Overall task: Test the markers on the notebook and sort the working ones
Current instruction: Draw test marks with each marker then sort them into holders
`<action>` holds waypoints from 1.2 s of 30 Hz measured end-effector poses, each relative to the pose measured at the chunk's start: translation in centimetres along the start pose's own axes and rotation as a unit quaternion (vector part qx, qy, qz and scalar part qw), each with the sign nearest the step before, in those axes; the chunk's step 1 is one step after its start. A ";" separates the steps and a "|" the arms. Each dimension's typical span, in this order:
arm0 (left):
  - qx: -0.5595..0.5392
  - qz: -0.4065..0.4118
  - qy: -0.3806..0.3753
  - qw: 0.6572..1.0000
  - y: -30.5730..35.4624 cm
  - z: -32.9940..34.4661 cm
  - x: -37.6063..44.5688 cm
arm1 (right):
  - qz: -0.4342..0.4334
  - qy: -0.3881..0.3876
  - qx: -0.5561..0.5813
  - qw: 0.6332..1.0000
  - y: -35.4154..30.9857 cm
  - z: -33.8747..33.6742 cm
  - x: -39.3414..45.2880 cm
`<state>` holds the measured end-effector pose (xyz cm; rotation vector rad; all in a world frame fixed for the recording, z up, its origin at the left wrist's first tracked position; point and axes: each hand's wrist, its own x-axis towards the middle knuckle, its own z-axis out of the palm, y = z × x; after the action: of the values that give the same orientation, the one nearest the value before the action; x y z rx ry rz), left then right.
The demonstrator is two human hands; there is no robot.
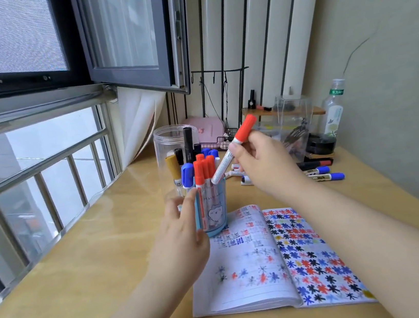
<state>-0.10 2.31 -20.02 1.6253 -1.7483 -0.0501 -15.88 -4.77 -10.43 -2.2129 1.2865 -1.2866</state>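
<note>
My right hand [262, 162] pinches a red-capped white marker [231, 153], tilted, its lower end at the rim of a small blue cup [214, 212] with a cat drawing. The cup holds several red and blue capped markers. My left hand [183, 230] rests against the cup's left side, fingers straight and thumb at its base. An open notebook [276, 262] covered in red, blue and black star marks lies in front of the cup. Behind the cup a tall clear jar [166, 148] holds black, yellow and blue markers.
Several loose markers [320, 172] lie on the wooden desk [84, 270] behind my right hand. A clear box [293, 114], a plastic bottle [333, 111] and a pink box [207, 129] stand at the back. A railed window runs along the left.
</note>
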 end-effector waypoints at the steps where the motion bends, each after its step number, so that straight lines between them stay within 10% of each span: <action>1: 0.005 0.000 -0.002 1.000 0.0 -0.1 0.0 | 0.001 0.004 -0.002 1.000 0.0 0.0 0.1; 17: 0.001 -0.018 -0.008 1.000 0.0 -0.3 -0.3 | -0.012 -0.130 -0.097 0.987 -2.1 2.2 2.1; 36: 0.043 -0.023 -0.026 0.998 1.2 -0.7 -0.6 | -0.082 -0.102 -0.064 0.989 -1.4 1.9 0.5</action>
<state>-0.76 3.38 -19.23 1.7413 -1.7728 -0.0397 -13.46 -4.70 -10.42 -2.5114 1.1593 -1.0210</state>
